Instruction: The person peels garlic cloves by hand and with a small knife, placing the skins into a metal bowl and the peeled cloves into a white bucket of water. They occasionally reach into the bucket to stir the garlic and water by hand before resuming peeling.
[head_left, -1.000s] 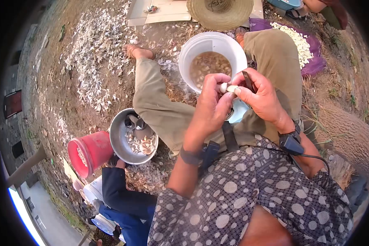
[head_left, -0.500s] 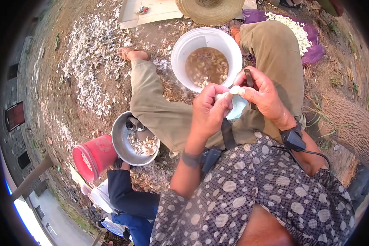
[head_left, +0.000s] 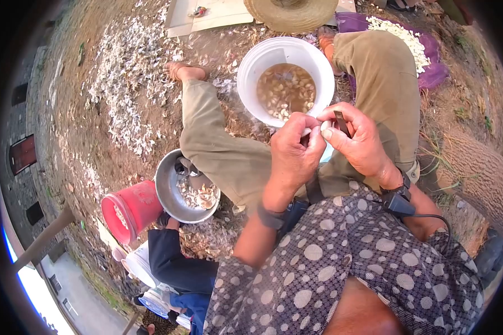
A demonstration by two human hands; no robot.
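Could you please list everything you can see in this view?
bucket: one, white, top centre
soaked cloves: many, pale, in the bucket's murky water
bowl: one, metal, left of centre
red bucket: one, red, left of the bowl
hat: one, straw, top edge
cloth: one, purple, top right
peeled cloves: many, white, on the cloth
skins: many, whitish, on the ground and in the bowl
sleeve: one, dark blue, another person's, lower left
clove: one, white, between both hands
blade: one, dark, in the right hand
left hand: pinching the clove
right hand: holding the blade
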